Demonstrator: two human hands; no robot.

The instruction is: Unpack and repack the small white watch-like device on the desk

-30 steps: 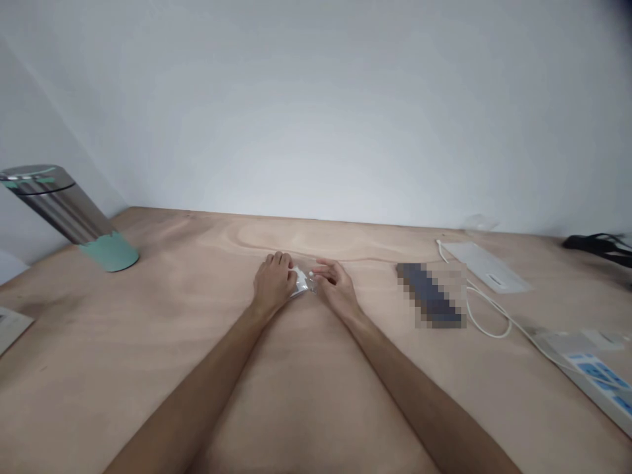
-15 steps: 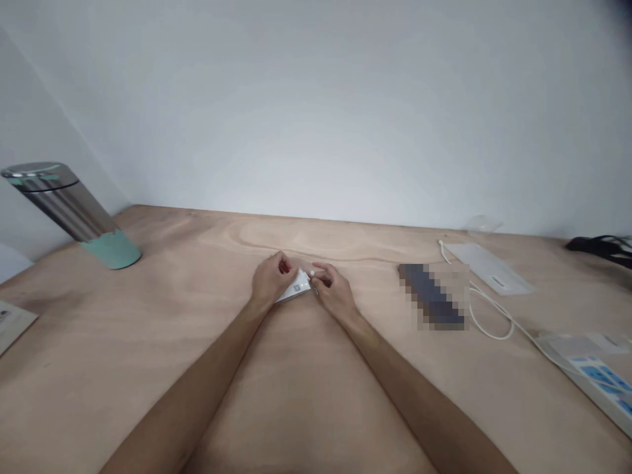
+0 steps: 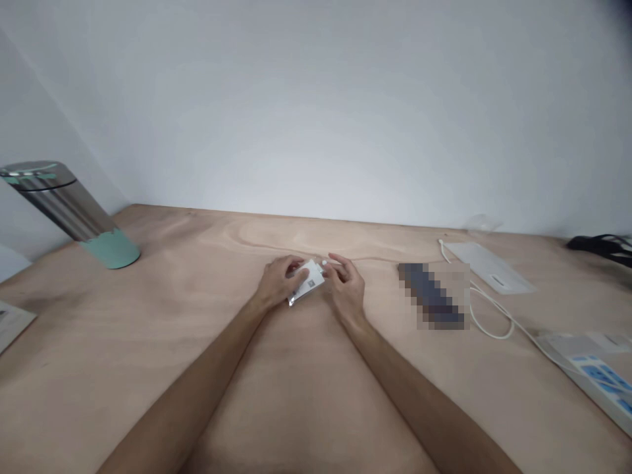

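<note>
My left hand [image 3: 279, 283] grips a small flat white packet [image 3: 307, 284] with a shiny edge and a dark square code printed on it. The thumb lies on its top face and the fingers curl behind it. At the packet's right end, my right hand [image 3: 348, 289] has thumb and fingertips drawn together, the index finger raised. A small round white piece [image 3: 324, 263] shows at those fingertips, too small to name. Whether it is joined to the packet I cannot tell.
A steel and mint-green flask [image 3: 93, 217] stands left on the wooden table [image 3: 296, 388]. To the right lie a pixelated dark object [image 3: 432, 296], a white cable [image 3: 498, 337], a clear sleeve [image 3: 488, 266], a blue-printed package [image 3: 600, 378] and a black strap [image 3: 600, 243].
Both hands and the packet have shifted slightly right. More of the packet's printed face shows, tilted toward me. The right index finger has lifted a little.
</note>
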